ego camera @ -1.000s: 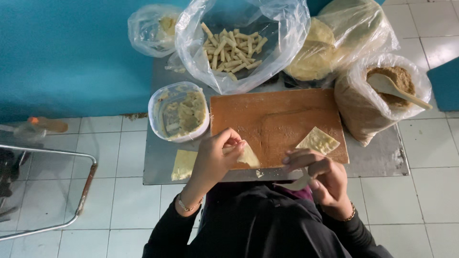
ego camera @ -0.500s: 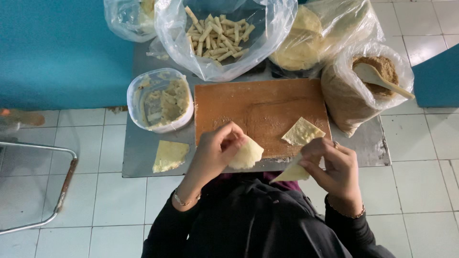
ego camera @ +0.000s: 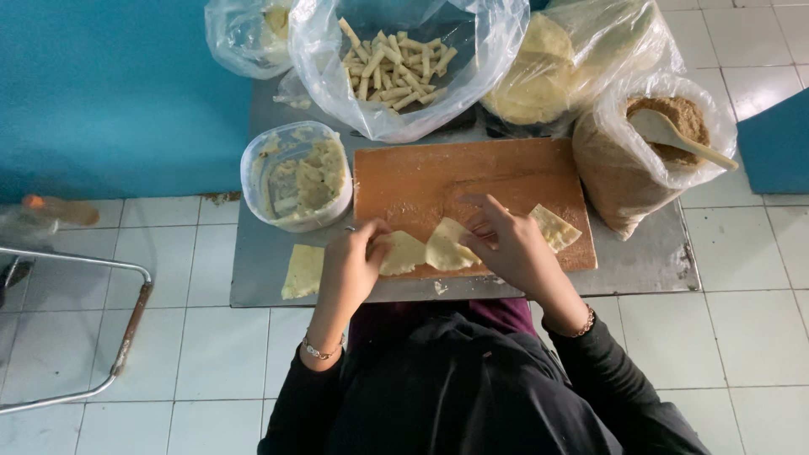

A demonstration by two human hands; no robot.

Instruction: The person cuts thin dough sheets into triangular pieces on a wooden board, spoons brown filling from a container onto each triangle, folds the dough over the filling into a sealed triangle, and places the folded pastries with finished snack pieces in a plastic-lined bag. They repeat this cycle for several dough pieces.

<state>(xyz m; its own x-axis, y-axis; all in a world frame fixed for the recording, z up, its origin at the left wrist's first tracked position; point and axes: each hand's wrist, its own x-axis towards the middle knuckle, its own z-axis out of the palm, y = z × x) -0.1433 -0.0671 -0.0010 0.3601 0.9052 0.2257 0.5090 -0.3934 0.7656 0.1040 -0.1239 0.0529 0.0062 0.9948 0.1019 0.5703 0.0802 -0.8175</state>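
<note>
Since half a second ago: right hand has come up from the board's near edge onto the wooden board; a second pale wrapper now lies beside the first; camera has shifted a little.

Head view:
- Left hand at near-left corner of board. Fingers closed, pinching the left dough wrapper at its edge.
- Right hand lies over the right dough wrapper, fingers spread and pressing flat on it, not curled round it. The two wrappers touch at their inner edges, both at the board's near edge.
- Third wrapper on the board, just right of right hand, untouched.
- Fourth wrapper off the board, on the metal table, left of left hand.
- Plastic tub of pale filling, left of board.
- Behind the board: clear bag of rolled sticks; bag of stacked round sheets.
- Right of board: bag of brown crumbs with a pale spoon resting in it.
- Bracelet on each wrist; dark sleeves.
- Metal chair frame on tiled floor, far left.
</note>
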